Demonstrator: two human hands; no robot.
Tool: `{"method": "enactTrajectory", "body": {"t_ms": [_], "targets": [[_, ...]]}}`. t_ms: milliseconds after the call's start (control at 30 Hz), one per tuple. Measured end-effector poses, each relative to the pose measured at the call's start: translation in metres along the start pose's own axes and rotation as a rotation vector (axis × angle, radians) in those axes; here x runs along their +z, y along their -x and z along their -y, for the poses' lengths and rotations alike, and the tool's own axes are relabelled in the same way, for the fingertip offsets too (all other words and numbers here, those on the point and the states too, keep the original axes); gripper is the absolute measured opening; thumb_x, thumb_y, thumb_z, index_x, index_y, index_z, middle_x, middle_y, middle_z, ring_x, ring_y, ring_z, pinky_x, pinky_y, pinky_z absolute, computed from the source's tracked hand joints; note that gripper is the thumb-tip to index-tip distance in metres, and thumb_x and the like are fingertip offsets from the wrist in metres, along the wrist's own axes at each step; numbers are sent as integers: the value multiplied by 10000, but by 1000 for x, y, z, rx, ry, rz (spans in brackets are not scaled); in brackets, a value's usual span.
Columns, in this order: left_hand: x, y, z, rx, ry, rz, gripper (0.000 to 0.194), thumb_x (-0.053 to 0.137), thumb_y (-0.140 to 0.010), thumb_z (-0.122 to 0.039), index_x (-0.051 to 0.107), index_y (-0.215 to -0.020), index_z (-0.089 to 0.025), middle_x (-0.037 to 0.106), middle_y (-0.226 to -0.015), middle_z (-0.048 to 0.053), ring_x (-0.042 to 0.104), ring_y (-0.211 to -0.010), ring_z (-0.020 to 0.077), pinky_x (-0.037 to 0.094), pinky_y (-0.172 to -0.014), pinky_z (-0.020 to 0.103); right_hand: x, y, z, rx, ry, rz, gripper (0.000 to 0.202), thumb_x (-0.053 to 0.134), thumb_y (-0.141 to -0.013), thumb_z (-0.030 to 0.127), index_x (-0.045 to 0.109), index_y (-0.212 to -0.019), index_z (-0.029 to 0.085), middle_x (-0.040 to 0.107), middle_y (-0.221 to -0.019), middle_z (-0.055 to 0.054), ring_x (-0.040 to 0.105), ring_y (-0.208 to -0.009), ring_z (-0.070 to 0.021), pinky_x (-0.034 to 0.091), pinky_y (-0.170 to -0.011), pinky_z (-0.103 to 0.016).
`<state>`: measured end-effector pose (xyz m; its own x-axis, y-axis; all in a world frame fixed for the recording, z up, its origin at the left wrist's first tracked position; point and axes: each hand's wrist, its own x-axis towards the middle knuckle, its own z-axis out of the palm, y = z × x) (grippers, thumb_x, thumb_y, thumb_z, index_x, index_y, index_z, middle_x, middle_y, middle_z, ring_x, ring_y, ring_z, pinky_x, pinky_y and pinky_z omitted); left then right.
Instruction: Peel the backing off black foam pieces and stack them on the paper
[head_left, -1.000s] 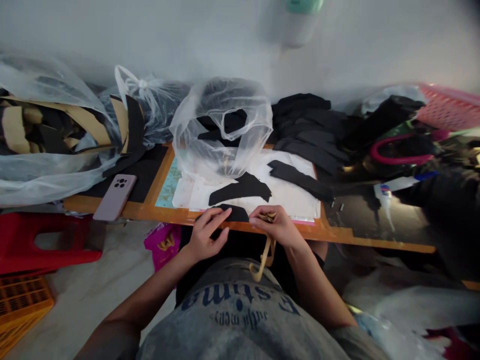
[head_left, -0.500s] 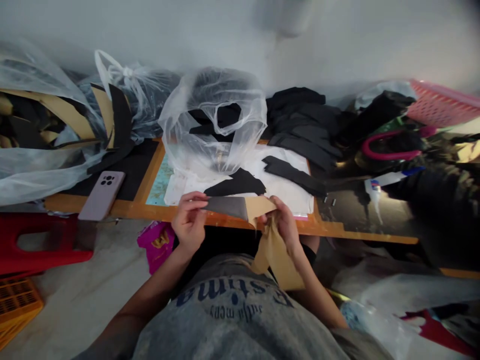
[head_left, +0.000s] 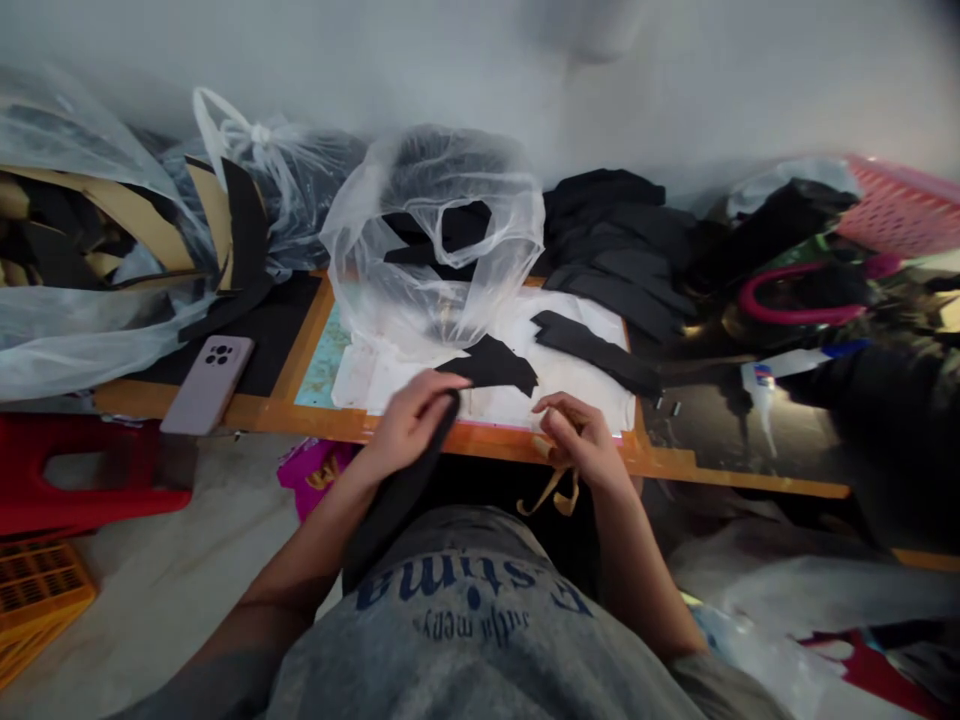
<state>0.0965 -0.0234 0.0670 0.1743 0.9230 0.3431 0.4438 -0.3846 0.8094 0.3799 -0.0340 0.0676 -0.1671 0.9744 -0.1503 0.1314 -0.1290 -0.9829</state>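
My left hand point(head_left: 405, 425), at the front edge of the table, is closed on one end of a black fabric piece point(head_left: 411, 482). The rest of the piece hangs down over my forearm toward my lap. My right hand point(head_left: 586, 440) is closed on crumpled tan backing paper point(head_left: 559, 492), whose thin curled strips dangle below the fingers. Just beyond my left hand, a black cut piece point(head_left: 496, 366) lies on the white sheet point(head_left: 480, 405). A longer black strip point(head_left: 592, 350) rests farther right, partly on the same sheet.
A clear plastic bag point(head_left: 435, 240) with black pieces stands at the back, beside a stack of black pieces point(head_left: 619, 240). At left are a phone point(head_left: 208, 385) and a bag of tan-and-black pieces point(head_left: 97, 220). A glue bottle point(head_left: 765, 385) lies at right.
The tan backing has come off the black piece. My left hand has moved right with the piece, which now hangs down; the backing is bunched in my right hand.
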Motion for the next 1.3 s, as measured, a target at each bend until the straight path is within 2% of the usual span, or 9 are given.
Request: {"method": "enactTrajectory", "body": {"t_ms": [67,133,267,400,700,867,1067,1200,1300], "targets": [[16,0,-8,158,-6,324,431,492,-1051,-373,484,-1481,-354,695,-1221,73,691,-1019,201,580,-914,361,9,-3,14,-23,87,118,440,727,-836,613,706,-946,187,534,-665,15,422,-560,-115,322,-507,-251],[29,-1,-12,177,49,431,597,491,-1053,-315,278,-1609,-360,692,-1198,66,692,-965,176,579,-910,347,14,-8,21,-30,166,177,392,752,-831,568,706,-861,180,535,-642,17,428,-582,-122,332,-541,-262],[41,-12,5,63,45,330,639,532,-1034,-307,252,-1608,-298,663,-1251,90,670,-774,126,596,-824,314,9,-11,20,-34,290,190,362,700,-886,523,678,-784,176,525,-629,17,425,-614,-131,328,-584,-273],[39,-28,41,48,-362,157,485,643,-965,-353,555,-1408,-175,610,-1359,193,632,-1219,327,523,-1068,532,-19,-1,12,-13,194,211,345,709,-892,508,650,-786,185,535,-670,9,450,-637,-139,357,-607,-277],[36,12,51,332,-275,392,345,493,-1042,-227,643,-1352,-207,683,-1363,125,621,-1316,253,539,-1095,492,-68,29,-19,-17,-208,98,471,843,-714,589,601,-643,190,495,-595,-14,422,-539,-138,279,-478,-268],[23,37,25,44,65,166,385,450,-1066,-275,587,-1426,-265,639,-1443,113,588,-1373,248,490,-1156,499,-42,25,-22,78,-309,79,501,857,-669,620,581,-651,202,469,-566,8,349,-462,-103,210,-418,-243],[26,59,-9,-235,348,464,717,700,-941,-350,366,-1574,-311,593,-1491,130,602,-1347,285,472,-1162,518,-17,29,-13,-34,-488,-13,548,840,-682,620,461,-591,235,363,-497,50,282,-404,-88,215,-379,-239],[38,67,-11,-355,434,375,582,691,-936,-336,483,-1479,-305,486,-1568,140,543,-1395,285,544,-1050,446,-14,34,0,-92,-592,-36,561,854,-684,586,420,-589,244,298,-474,76,198,-367,-66,203,-329,-230],[44,69,-8,-453,577,361,453,683,-938,-332,570,-1374,-287,604,-1429,123,639,-1246,249,583,-881,348,-16,36,-1,-101,-676,-3,545,864,-699,539,417,-611,240,290,-503,88,137,-361,-43,147,-299,-208]]}}
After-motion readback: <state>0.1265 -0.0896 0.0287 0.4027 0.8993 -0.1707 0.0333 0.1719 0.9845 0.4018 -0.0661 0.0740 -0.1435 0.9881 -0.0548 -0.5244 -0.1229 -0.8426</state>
